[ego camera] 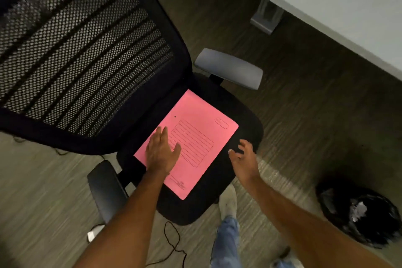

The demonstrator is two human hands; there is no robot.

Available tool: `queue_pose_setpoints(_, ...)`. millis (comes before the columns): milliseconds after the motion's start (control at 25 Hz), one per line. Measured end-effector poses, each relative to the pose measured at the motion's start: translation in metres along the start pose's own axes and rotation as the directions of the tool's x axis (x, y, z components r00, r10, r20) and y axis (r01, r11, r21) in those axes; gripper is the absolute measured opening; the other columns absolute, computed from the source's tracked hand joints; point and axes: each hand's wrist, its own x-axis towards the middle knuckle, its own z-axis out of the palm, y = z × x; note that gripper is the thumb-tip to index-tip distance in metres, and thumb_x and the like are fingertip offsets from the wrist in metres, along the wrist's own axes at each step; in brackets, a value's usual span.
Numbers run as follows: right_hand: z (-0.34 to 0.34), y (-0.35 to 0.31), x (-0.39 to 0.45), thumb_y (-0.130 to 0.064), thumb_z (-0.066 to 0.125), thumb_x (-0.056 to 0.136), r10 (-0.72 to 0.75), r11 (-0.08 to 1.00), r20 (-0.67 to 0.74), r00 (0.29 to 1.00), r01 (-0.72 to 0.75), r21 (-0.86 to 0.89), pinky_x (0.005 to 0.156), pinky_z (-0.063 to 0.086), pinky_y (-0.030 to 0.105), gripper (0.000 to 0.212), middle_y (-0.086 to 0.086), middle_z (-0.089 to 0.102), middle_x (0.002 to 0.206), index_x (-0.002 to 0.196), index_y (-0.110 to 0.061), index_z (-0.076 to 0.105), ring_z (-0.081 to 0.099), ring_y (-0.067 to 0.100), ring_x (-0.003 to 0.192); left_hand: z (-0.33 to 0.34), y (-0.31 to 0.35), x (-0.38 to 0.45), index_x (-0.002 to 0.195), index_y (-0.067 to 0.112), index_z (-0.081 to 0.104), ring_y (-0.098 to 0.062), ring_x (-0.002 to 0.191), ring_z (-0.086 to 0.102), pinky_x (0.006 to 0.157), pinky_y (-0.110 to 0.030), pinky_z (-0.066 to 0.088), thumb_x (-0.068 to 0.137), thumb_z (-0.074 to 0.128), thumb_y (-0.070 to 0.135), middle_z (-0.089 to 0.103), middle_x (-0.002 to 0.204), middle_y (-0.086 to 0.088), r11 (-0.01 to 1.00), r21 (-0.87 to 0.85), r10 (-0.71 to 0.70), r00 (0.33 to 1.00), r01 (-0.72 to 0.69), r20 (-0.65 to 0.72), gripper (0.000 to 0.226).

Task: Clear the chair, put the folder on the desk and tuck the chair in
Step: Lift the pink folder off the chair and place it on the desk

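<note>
The pink folder (187, 143) is seen flat on the office chair (245, 115) seat, pinned under the flat, spread left hand (162, 152), while the empty right hand (243, 159), fingers apart, is poised beside its edge, likely to lift it.

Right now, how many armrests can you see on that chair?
2. One grey padded armrest sits on the far side of the black mesh-backed office chair, toward the desk; the other dark armrest is on the near side, beside the left forearm.
</note>
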Motion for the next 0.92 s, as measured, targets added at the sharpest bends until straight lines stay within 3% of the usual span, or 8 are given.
queue_pose_setpoints(200, 0.057, 0.004, 0.024, -0.022, 0.064, 0.096, 0.276, 0.944, 0.054, 0.96, -0.281, 0.17, 0.097, 0.055, 0.045, 0.047, 0.006, 0.066, 0.122, 0.138, -0.016, 0.044, 0.063, 0.024, 0.111, 0.016, -0.047, 0.033, 0.161, 0.022, 0.004, -0.032, 0.156, 0.007, 0.125, -0.053, 0.018, 0.093, 0.057, 0.053, 0.004, 0.17, -0.005, 0.981, -0.113, -0.151, 0.985, 0.159, 0.083, 0.092)
queue_pose_setpoints(320, 0.071, -0.002, 0.031, -0.014, 0.063, 0.094, 0.331, 0.916, 0.018, 0.943, -0.326, 0.232, 0.079, 0.055, 0.035, 0.036, 0.01, 0.068, 0.115, 0.126, -0.015, 0.047, 0.066, 0.023, 0.101, 0.023, -0.054, 0.05, 0.161, 0.021, 0.006, -0.033, 0.155, 0.012, 0.123, -0.055, 0.022, 0.09, 0.062, 0.054, 0.012, 0.168, -0.007, 0.962, -0.149, -0.214, 0.97, 0.23, 0.117, 0.095)
queue_pose_setpoints(400, 0.074, -0.003, 0.038, -0.008, 0.064, 0.094, 0.37, 0.891, -0.028, 0.929, -0.346, 0.293, 0.077, 0.056, 0.034, 0.038, 0.012, 0.066, 0.113, 0.126, -0.014, 0.044, 0.067, 0.024, 0.099, 0.024, -0.053, 0.059, 0.16, 0.022, 0.011, -0.034, 0.151, 0.021, 0.12, -0.056, 0.029, 0.089, 0.063, 0.053, 0.02, 0.165, -0.009, 0.959, -0.143, -0.233, 0.967, 0.247, 0.106, 0.094)
queue_pose_setpoints(520, 0.072, -0.006, 0.046, -0.006, 0.065, 0.094, 0.444, 0.847, -0.059, 0.894, -0.397, 0.353, 0.074, 0.055, 0.032, 0.04, 0.014, 0.064, 0.11, 0.125, -0.014, 0.042, 0.066, 0.022, 0.092, 0.021, -0.046, 0.069, 0.156, 0.022, 0.024, -0.036, 0.137, 0.039, 0.108, -0.056, 0.043, 0.092, 0.064, 0.047, 0.033, 0.152, -0.016, 0.942, -0.138, -0.301, 0.951, 0.308, 0.07, 0.08)
queue_pose_setpoints(680, 0.059, -0.008, 0.045, -0.007, 0.058, 0.096, 0.456, 0.869, 0.036, 0.889, -0.454, 0.197, 0.06, 0.046, 0.021, 0.01, 0.007, 0.07, 0.096, 0.105, -0.009, 0.062, 0.06, 0.013, 0.074, 0.023, -0.035, 0.068, 0.137, 0.012, 0.049, -0.034, 0.125, 0.048, 0.092, -0.046, 0.05, 0.101, 0.052, 0.039, 0.044, 0.141, -0.017, 0.911, -0.203, -0.358, 0.933, 0.36, 0.045, 0.045)
queue_pose_setpoints(800, 0.04, -0.008, 0.043, 0.001, 0.053, 0.097, 0.432, 0.886, 0.059, 0.9, -0.436, 0.157, 0.051, 0.045, 0.017, 0.023, 0.003, 0.07, 0.096, 0.11, -0.012, 0.066, 0.061, 0.01, 0.075, 0.028, -0.019, 0.055, 0.126, 0.008, 0.055, -0.034, 0.12, 0.053, 0.09, -0.046, 0.054, 0.103, 0.048, 0.033, 0.05, 0.135, -0.017, 0.9, -0.283, -0.331, 0.942, 0.331, 0.05, 0.035)
queue_pose_setpoints(920, 0.012, -0.004, 0.035, 0.007, 0.05, 0.097, 0.443, 0.872, 0.047, 0.895, -0.442, 0.212, 0.061, 0.049, 0.023, 0.032, 0.009, 0.071, 0.11, 0.121, -0.008, 0.065, 0.066, 0.017, 0.086, 0.03, 0.002, 0.037, 0.12, 0.009, 0.057, -0.033, 0.115, 0.058, 0.09, -0.051, 0.055, 0.104, 0.046, 0.033, 0.055, 0.129, -0.015, 0.88, -0.354, -0.299, 0.948, 0.317, 0.104, 0.031)
